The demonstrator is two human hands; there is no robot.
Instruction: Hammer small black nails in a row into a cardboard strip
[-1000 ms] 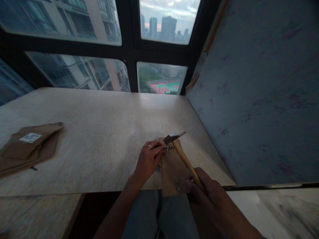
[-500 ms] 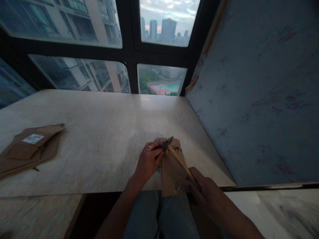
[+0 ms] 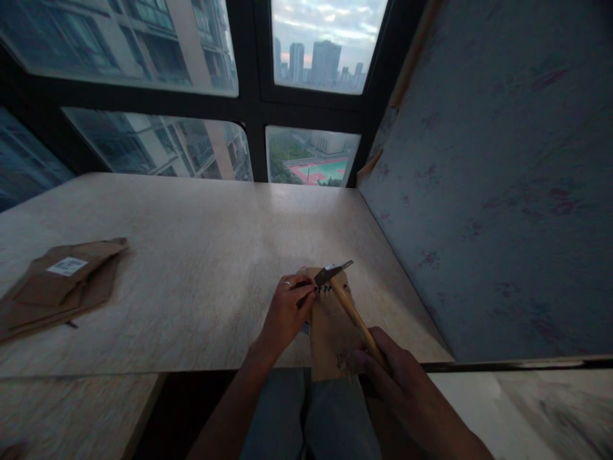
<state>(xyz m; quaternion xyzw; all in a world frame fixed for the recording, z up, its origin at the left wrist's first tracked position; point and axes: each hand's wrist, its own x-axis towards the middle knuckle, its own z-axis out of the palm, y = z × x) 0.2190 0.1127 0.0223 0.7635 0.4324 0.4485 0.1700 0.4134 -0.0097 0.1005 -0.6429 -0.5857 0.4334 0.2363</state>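
Note:
A brown leather piece (image 3: 330, 332) lies at the table's near edge, a row of dark marks across its upper part. My left hand (image 3: 285, 313), a ring on one finger, rests at the piece's left side with fingers pinched on a thin dark tool (image 3: 306, 292) that stands on the leather. My right hand (image 3: 390, 367) grips the wooden handle of a small hammer (image 3: 352, 313). The hammer's metal head (image 3: 332, 273) hangs just above the pinched tool.
The pale table (image 3: 191, 255) runs back to a dark-framed window (image 3: 253, 83). A stack of brown envelopes (image 3: 57, 284) with a white label lies at the far left. A grey-blue partition wall (image 3: 488, 166) closes off the right side. My knees show below the table edge.
The hammer head came down onto the pinched tool half a second ago and has since risen again. My left hand has stayed in place on the leather.

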